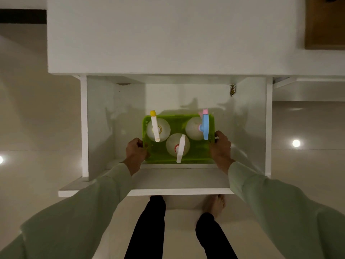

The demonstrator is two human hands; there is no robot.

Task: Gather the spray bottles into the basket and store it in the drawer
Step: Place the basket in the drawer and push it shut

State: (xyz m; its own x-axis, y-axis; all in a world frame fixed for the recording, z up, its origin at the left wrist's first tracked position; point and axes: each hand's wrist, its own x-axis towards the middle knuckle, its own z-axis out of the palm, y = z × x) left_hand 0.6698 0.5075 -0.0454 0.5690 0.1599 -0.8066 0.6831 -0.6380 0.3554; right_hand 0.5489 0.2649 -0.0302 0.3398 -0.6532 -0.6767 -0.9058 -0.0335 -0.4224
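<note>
A green plastic basket [197,156] sits low inside the open white drawer [179,182]. Three spray bottles stand in it: one with a yellow-tipped white head [155,128] at the left, one with a white head [180,148] in the middle front, one with a blue and pink head [205,126] at the right. My left hand [136,149] grips the basket's left rim. My right hand [221,145] grips its right rim.
The drawer is pulled out from a white cabinet [168,38] whose top fills the upper view. The drawer's tall side walls [84,128] flank the basket with room on both sides. My legs and a bare foot [214,204] stand on glossy tile below the drawer front.
</note>
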